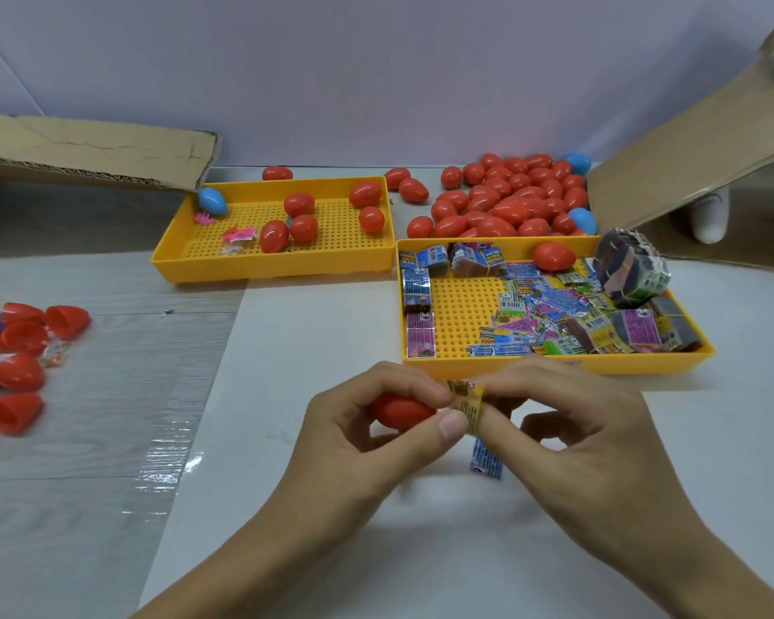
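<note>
Carefully now, our left grip (367, 435) holds the egg (398, 411) and, with the right grip (577, 431), pinches the leaflet (468, 399), which could tear if we tug unevenly.

The egg (401, 411) is red, glossy plastic and closed. It lies on its side low in the middle of the frame, cupped in the curled fingers of the left hand (367, 440), which hide much of it. Just to its right is the slip (465, 402), small, yellow, printed and folded, pinched between the left thumb and the fingers of the right hand (577, 431). Below it a blue slip (486, 460) with a barcode pokes out under the right thumb. Whether it is held cannot be told.
</note>
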The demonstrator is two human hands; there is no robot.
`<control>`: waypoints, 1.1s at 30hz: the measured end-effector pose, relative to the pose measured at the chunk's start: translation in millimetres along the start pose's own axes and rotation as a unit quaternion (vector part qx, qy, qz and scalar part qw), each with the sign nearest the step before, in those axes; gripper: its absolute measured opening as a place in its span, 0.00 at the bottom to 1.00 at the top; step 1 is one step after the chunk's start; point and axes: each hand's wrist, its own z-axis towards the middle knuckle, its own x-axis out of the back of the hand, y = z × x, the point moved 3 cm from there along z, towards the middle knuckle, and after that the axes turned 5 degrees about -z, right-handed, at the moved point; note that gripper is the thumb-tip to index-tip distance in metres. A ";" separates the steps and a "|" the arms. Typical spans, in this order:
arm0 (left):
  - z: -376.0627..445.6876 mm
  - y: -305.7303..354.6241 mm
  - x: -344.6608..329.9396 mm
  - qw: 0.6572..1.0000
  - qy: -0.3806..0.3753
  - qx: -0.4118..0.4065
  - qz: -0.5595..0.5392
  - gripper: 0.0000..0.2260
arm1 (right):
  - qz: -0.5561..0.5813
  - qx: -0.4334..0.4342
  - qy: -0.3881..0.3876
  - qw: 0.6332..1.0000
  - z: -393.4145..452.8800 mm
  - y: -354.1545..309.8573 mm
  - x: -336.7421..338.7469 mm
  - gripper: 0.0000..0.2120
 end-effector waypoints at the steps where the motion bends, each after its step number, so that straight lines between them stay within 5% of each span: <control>1: 0.0 -0.8 0.8 1.000 0.012 0.004 0.007 0.09 | -0.002 0.005 -0.005 1.000 0.0 -0.9 0.0 0.03; 9: -2.6 -0.2 -3.6 0.997 -0.002 -0.056 0.057 0.04 | -0.038 0.003 0.016 0.999 -0.4 0.2 2.3 0.03; 18: -0.7 -4.6 0.9 0.997 -0.034 0.028 -0.068 0.04 | 0.001 0.018 0.024 1.000 -1.2 0.6 3.2 0.09; 23: -1.7 -4.9 -0.1 0.996 -0.034 -0.006 -0.076 0.03 | 0.007 0.060 0.013 0.998 -0.6 -2.2 2.5 0.07; 33: -3.9 4.3 -1.4 0.998 0.007 -0.058 -0.022 0.14 | 0.063 0.020 0.041 0.997 0.9 0.2 7.6 0.12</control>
